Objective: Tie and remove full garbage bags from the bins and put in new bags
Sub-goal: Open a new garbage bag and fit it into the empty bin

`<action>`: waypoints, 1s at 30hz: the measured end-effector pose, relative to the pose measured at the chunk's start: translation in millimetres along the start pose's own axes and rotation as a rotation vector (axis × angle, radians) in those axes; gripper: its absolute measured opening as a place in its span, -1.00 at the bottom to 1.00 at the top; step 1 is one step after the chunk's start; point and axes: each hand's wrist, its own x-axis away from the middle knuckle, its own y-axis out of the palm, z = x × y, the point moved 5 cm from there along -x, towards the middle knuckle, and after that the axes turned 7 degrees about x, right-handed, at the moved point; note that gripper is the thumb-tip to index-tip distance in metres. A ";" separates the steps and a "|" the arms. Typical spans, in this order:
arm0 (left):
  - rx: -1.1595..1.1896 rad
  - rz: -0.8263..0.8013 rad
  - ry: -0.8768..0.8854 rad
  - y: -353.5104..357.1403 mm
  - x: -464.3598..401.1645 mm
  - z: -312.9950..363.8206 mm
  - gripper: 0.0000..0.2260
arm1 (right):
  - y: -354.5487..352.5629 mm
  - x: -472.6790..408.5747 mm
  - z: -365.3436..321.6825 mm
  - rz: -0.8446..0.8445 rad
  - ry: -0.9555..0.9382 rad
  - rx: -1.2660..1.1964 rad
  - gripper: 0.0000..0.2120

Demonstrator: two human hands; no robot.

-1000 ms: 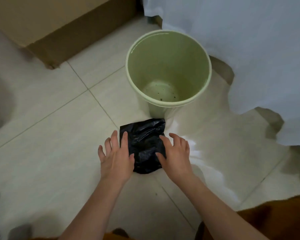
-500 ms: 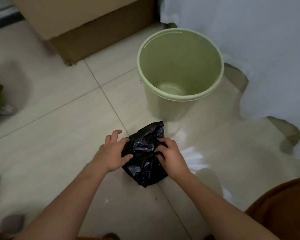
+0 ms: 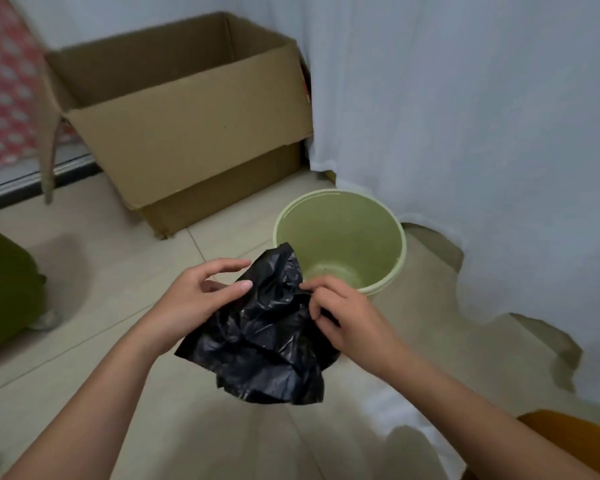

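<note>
The garbage bag (image 3: 264, 337) is black, thin plastic, crumpled and still folded, not opened out. It is held clear of the floor between the left hand (image 3: 194, 303) and the right hand (image 3: 343, 317), each pinching an upper edge. The bin (image 3: 388, 258) is round, pale green, upright and unlined, standing on the tiled floor just beyond the bag.
</note>
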 end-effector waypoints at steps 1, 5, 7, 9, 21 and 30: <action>0.048 0.019 0.017 -1.7 -3.9 4.3 -0.60 | -7.6 -6.1 8.0 0.043 0.008 0.031 -0.79; 0.226 0.050 0.007 8.4 -15.3 6.1 -0.45 | -31.7 -23.2 38.1 0.212 0.156 0.099 -0.84; 0.382 0.046 -0.033 18.5 -14.7 1.5 -0.38 | -38.0 -28.0 45.4 0.255 0.250 0.062 -0.88; 0.499 0.037 -0.052 27.1 -14.4 -1.3 -0.36 | -40.3 -31.6 49.9 0.247 0.340 0.013 -0.85; 0.196 0.113 -0.013 51.4 -38.7 12.9 -0.35 | -32.5 -28.5 66.0 0.160 0.627 -0.473 -0.77; 0.320 -0.168 0.038 89.3 -46.5 19.3 -0.29 | -44.8 -22.9 71.7 0.322 0.729 -0.568 -0.90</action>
